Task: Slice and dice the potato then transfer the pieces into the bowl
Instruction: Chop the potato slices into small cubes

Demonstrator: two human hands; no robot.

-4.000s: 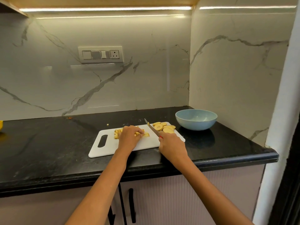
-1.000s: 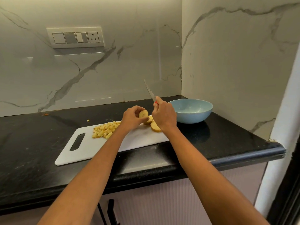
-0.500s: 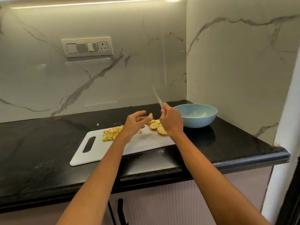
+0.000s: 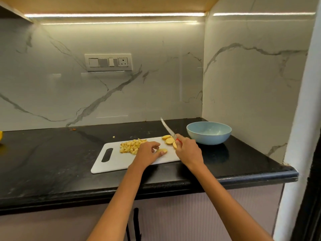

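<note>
On board [image 4: 121, 162], knife [image 4: 167, 128] points up-left.

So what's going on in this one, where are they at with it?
A person is cutting up a potato on a white cutting board. The left hand presses a potato slice flat on the board; the right hand grips a knife, blade raised. A pile of diced pieces lies on the board, a few slices wait uncut, and the blue bowl looks empty.

- A white switch panel with a socket [image 4: 108, 62] on the marble-patterned wall [image 4: 121, 87].
- A light strip [image 4: 114, 15] glowing overhead.
- Black cabinet handles [image 4: 136, 223] below the black stone surface [image 4: 43, 162].
</note>
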